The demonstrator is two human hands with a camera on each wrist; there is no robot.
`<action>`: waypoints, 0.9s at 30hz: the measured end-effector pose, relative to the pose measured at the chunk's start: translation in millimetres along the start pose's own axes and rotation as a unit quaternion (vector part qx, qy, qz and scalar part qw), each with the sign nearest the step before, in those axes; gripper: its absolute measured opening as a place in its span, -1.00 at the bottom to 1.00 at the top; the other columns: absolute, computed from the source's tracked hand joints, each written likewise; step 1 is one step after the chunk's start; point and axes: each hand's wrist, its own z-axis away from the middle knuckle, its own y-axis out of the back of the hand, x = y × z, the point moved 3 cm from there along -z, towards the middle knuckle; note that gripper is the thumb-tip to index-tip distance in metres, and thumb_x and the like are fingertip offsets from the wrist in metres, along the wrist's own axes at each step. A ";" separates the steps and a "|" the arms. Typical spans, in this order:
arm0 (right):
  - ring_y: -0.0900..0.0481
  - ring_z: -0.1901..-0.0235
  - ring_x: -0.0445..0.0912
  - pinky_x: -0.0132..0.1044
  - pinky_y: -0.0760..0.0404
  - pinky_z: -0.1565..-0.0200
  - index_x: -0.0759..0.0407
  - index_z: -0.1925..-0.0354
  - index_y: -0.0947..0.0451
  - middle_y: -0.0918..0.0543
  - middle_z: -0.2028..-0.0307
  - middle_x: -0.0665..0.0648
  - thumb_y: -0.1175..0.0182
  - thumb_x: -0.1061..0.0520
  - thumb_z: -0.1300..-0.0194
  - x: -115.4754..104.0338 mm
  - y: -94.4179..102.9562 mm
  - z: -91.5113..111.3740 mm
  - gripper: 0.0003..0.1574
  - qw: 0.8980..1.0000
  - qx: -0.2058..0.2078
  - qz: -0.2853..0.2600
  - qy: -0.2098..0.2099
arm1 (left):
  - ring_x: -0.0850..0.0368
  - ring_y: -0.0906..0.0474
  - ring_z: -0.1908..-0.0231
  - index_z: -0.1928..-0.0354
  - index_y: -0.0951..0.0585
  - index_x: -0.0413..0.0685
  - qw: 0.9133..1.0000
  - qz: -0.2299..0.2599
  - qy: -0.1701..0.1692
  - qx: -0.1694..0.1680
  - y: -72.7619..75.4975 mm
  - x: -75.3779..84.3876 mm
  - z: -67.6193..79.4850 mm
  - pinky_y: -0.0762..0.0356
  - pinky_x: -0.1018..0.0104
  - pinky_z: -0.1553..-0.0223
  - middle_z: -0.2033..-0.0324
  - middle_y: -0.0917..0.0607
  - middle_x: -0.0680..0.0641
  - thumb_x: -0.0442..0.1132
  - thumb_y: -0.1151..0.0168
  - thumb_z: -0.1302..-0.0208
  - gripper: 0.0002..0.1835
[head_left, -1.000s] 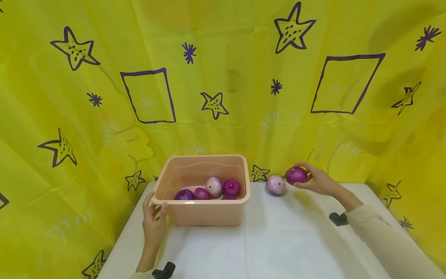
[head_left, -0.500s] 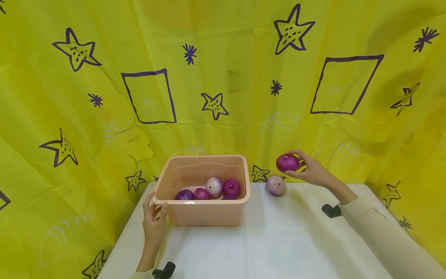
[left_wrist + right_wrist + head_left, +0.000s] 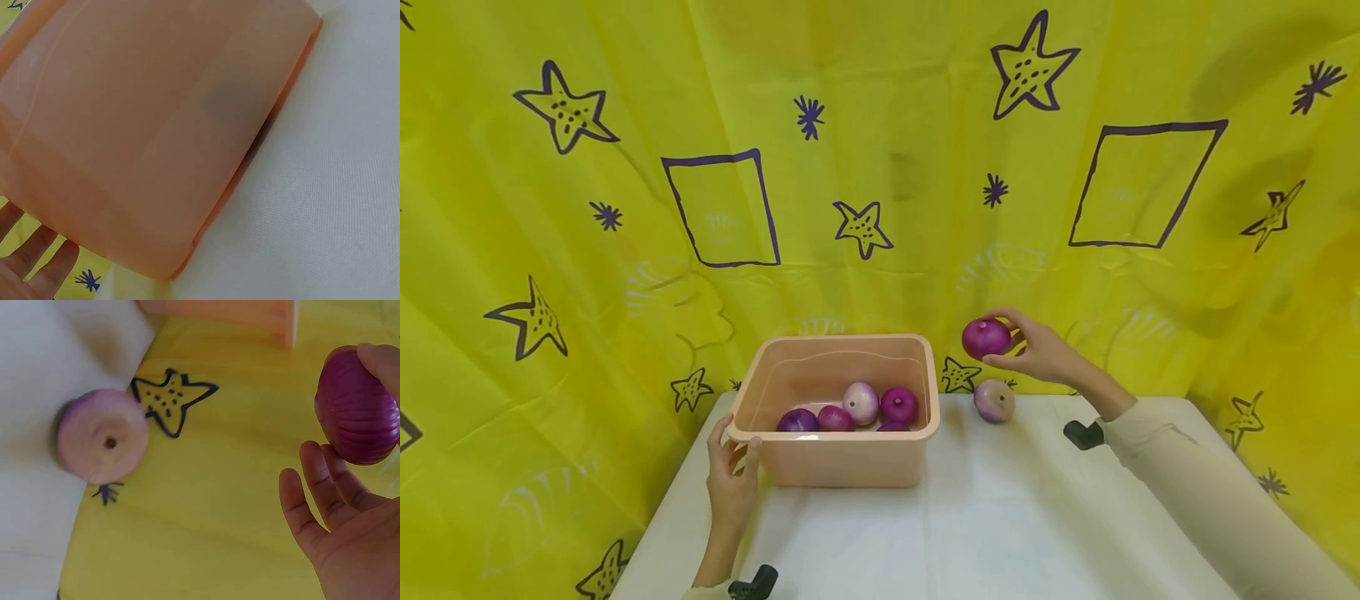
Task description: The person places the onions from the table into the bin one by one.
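My right hand (image 3: 1039,348) holds a purple-red onion (image 3: 985,338) in the air, thumb and fingers round its side. In the right wrist view that onion (image 3: 355,406) shows its ribbed skin between thumb and fingertips, with the other fingers spread below. A pale pink-white onion (image 3: 994,401) sits on the table just beneath. My left hand (image 3: 732,492) grips the near left corner of a peach plastic tub (image 3: 850,462), thumb at the front and fingers along the left side. Inside the tub lie several onions, among them a whitish one (image 3: 861,403) and a bright magenta one (image 3: 898,404).
A white cloth-covered table (image 3: 1000,525) carries the tub and the loose onion. Right behind its back edge hangs a yellow curtain (image 3: 910,283) printed with stars and squares, which also closes in both sides. The tub's front wall partly hides the onions inside.
My right hand has lifted the purple-red onion and carried it leftward, from beside the pale onion to above it, nearer the tub. The left hand has stayed on the tub's corner.
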 end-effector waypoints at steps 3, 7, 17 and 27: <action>-0.60 0.05 0.12 -0.13 -0.68 0.08 0.00 -0.35 -0.37 -0.60 -0.10 0.19 -0.51 0.05 -0.23 -12.9 -5.5 -12.7 -0.19 1.000 -0.008 -0.002 0.020 | -0.13 -0.51 -0.19 -0.59 -0.10 0.21 1.000 -0.002 -0.004 -0.001 0.4 1.3 0.8 -0.43 0.71 0.05 -0.46 -0.39 -0.22 -0.13 -0.15 -0.55 -0.30; -0.62 0.07 0.10 -0.13 -0.69 0.09 -0.03 -0.33 -0.39 -0.60 -0.07 0.17 -0.52 0.02 -0.21 -31.0 -13.6 -29.3 -0.20 0.999 -0.023 -0.010 0.047 | -0.15 -0.50 -0.19 -0.59 -0.09 0.16 1.000 -0.008 -0.009 -0.002 0.3 1.8 0.7 -0.43 0.70 0.05 -0.45 -0.39 -0.27 -0.17 -0.14 -0.55 -0.30; -0.69 0.15 0.08 -0.17 -0.72 0.15 -0.03 -0.34 -0.37 -0.61 -0.04 0.18 -0.51 -0.03 -0.21 -65.9 -43.8 -62.7 -0.18 0.995 -0.050 -0.034 0.075 | -0.03 -0.50 -0.15 -0.58 -0.12 0.22 1.000 0.001 -0.006 0.003 0.7 -0.8 0.5 -0.44 0.71 0.04 -0.46 -0.39 -0.19 -0.12 -0.15 -0.55 -0.32; -0.70 0.20 0.06 -0.19 -0.74 0.14 -0.05 -0.33 -0.39 -0.60 -0.07 0.18 -0.51 0.01 -0.22 -92.3 -72.2 -89.4 -0.21 0.991 -0.084 -0.066 0.077 | -0.17 -0.52 -0.17 -0.58 -0.11 0.14 1.000 -0.002 -0.017 0.005 -0.2 -0.1 0.7 -0.45 0.70 0.06 -0.45 -0.39 -0.25 -0.18 -0.15 -0.54 -0.31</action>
